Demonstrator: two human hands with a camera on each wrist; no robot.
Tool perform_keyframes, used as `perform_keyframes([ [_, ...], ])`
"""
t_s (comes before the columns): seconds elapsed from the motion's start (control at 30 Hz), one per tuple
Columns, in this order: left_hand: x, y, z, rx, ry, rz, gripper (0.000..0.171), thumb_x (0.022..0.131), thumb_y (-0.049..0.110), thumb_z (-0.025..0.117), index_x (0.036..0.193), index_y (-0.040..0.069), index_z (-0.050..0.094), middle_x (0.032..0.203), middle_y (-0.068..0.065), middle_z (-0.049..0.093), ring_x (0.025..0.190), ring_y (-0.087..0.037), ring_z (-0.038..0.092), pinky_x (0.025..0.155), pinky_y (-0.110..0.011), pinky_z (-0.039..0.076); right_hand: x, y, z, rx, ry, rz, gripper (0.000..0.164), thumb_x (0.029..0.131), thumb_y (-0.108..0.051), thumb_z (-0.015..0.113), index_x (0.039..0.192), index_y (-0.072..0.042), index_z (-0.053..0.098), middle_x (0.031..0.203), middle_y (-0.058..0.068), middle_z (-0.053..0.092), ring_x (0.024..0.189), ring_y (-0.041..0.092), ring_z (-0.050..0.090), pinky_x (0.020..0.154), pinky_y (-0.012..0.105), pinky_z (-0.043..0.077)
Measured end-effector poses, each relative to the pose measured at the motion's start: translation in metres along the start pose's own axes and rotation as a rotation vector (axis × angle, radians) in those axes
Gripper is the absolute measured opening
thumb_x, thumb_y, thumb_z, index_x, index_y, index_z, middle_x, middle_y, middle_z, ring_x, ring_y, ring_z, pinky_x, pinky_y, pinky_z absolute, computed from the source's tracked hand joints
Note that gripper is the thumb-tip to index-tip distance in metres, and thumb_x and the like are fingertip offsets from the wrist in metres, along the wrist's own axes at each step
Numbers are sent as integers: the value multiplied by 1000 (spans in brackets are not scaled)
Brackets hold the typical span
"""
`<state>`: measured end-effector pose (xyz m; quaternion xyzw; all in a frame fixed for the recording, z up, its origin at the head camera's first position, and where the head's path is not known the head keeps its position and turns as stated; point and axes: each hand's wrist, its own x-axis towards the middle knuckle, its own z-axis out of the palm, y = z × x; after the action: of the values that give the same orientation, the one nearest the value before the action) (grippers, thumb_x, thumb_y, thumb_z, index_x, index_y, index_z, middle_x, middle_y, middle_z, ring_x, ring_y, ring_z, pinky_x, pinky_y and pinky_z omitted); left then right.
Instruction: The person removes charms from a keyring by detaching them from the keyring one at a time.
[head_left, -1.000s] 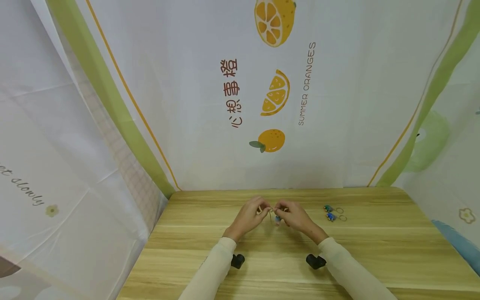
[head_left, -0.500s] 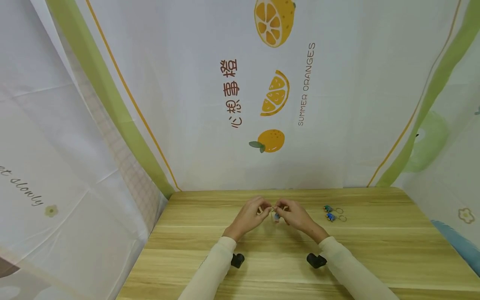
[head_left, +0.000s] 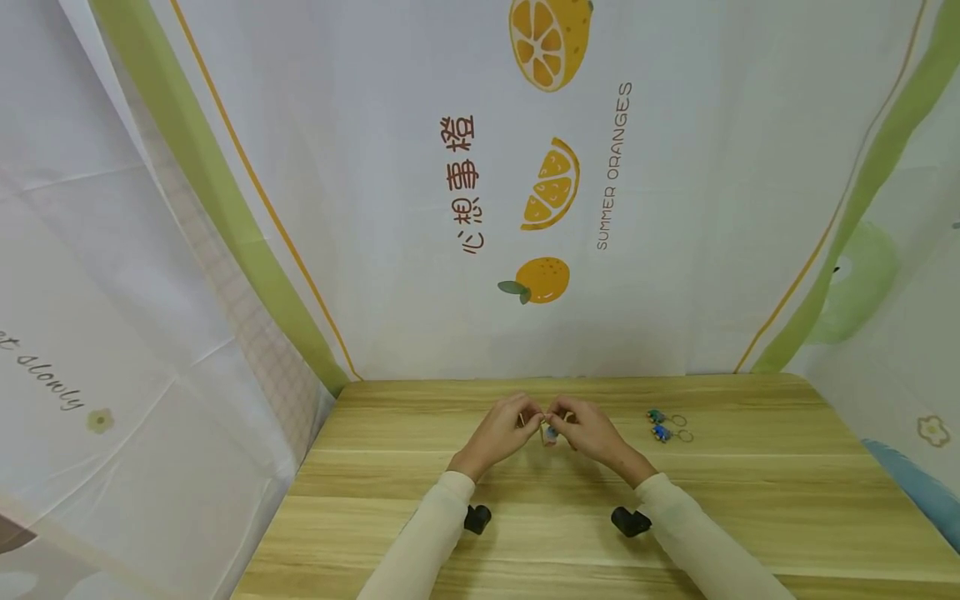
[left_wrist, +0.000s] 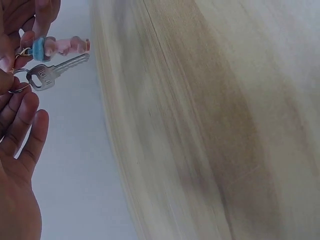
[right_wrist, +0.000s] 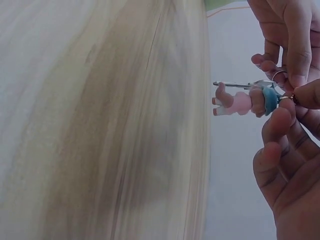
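Both hands meet over the far middle of the table. My left hand (head_left: 498,432) pinches a split key ring (left_wrist: 20,90) with a silver key (left_wrist: 46,77) on it; the key hangs blade down. My right hand (head_left: 592,432) pinches the gold-coloured clasp (right_wrist: 285,97) of a small pink figurine charm (right_wrist: 240,102) with a blue-green top. Charm and key hang side by side, close together, under the fingertips. Fingers cover the spot where clasp and ring come together, so I cannot tell whether they are joined.
To the right of the hands, a green figurine keychain (head_left: 656,417) and a blue figurine keychain (head_left: 662,433) lie on the wooden table (head_left: 750,517), each with a ring. A printed white cloth (head_left: 637,333) hangs behind the table. Black wrist mounts (head_left: 632,522) show beneath both forearms.
The hands have drawn slightly closer together, and the charm has shifted a little left toward the key. The two keychains on the table have stayed put.
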<state>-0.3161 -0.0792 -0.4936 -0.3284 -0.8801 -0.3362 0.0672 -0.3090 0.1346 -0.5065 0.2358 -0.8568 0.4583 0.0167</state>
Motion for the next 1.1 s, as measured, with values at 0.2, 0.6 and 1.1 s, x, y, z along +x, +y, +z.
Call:
perform_keyframes([
  [0.2,-1,-1,0,-8,25,-1,9,109,16,64,106,13,72,99,0,68,84,-5,58,80,-21,56,1,1,1,12,8,31,17,111,-22,59,107,-11,71,94,2,70,49,8,48,47,28,46],
  [0.6,-4,-3,-1,-6,54,4,11,110,19,62,109,13,71,100,1,69,85,-7,61,80,-24,57,3,4,1,53,2,57,17,111,-20,58,105,-9,70,91,4,69,49,9,46,47,27,45],
  [1.1,-6,-4,-1,-66,12,-13,15,111,21,61,116,11,71,105,-1,69,92,-10,63,80,-22,56,5,1,0,55,17,14,14,111,-17,59,105,-11,71,92,5,69,47,8,46,45,28,44],
])
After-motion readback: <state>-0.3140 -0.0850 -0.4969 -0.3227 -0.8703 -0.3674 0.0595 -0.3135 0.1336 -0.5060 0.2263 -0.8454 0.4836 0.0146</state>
